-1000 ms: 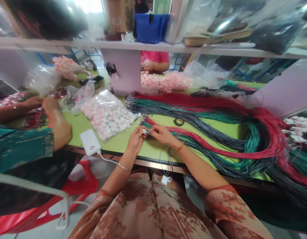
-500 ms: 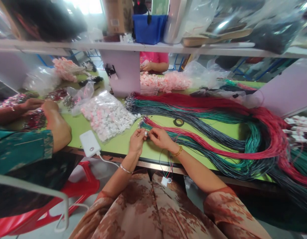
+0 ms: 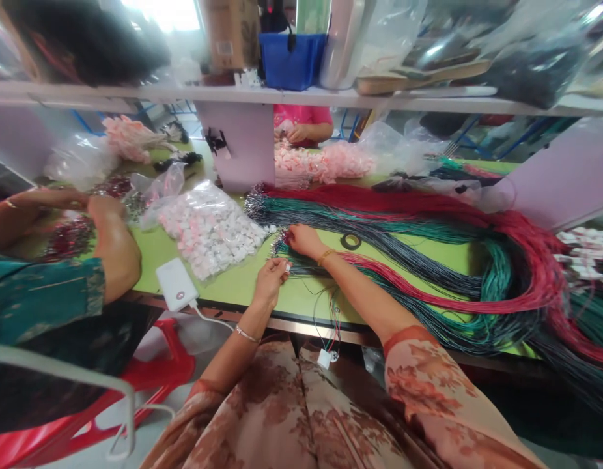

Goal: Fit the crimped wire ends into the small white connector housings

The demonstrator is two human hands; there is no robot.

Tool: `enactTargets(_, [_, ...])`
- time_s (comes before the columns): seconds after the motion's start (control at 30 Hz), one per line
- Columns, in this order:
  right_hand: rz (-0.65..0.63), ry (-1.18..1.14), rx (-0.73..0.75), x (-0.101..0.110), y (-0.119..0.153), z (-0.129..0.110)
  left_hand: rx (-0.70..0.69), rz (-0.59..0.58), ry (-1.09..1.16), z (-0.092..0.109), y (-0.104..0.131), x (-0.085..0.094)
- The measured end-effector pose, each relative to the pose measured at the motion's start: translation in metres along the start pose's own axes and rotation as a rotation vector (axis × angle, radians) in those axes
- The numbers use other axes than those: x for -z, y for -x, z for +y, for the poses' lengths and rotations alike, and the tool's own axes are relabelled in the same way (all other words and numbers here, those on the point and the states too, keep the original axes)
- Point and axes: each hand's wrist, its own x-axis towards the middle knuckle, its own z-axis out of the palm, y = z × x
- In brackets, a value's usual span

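Left hand (image 3: pixel 271 283): pinches a white connector (image 3: pixel 288 268)
Right hand (image 3: pixel 305 241): at red wires (image 3: pixel 458 301), connector's one o'clock; grip is hidden

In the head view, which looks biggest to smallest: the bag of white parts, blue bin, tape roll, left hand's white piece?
1. Bag of white parts
2. Blue bin
3. Tape roll
4. White piece in the left hand
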Motion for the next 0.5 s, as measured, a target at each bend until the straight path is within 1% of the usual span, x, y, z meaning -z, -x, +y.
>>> enactTargets(0.03, [-0.036, -0.015, 0.001, -0.003, -0.006, 0.000, 0.005, -0.001, -0.003, 0.001, 0.001, 0.001])
enactTargets(0.07, [-0.046, -0.044, 0.001, -0.005, -0.010, 0.000, 0.008, -0.001, -0.004, 0.001, 0.001, 0.001])
enactTargets(0.1, [-0.029, -0.082, -0.006, -0.006, -0.011, 0.001, 0.008, -0.003, -0.002, 0.002, 0.002, 0.002])
enactTargets(0.17, [0.049, -0.181, -0.021, -0.004, -0.006, 0.002, 0.006, -0.008, 0.013, 0.004, 0.003, 0.003])
enactTargets(0.23, [0.109, -0.320, -0.019, 0.001, 0.006, 0.004, 0.004, -0.015, 0.042, 0.006, 0.002, 0.003])
enactTargets(0.27, [0.117, -0.407, -0.010, 0.005, 0.014, 0.004, 0.001, -0.020, 0.061, 0.006, 0.002, 0.002])
enactTargets(0.4, [0.091, -0.748, 0.016, 0.012, 0.047, 0.002, -0.008, -0.056, 0.149, 0.008, -0.001, -0.003])
enactTargets(0.5, [0.061, -0.869, 0.014, 0.011, 0.069, 0.000, 0.007, -0.092, 0.191, 0.007, -0.003, -0.006])
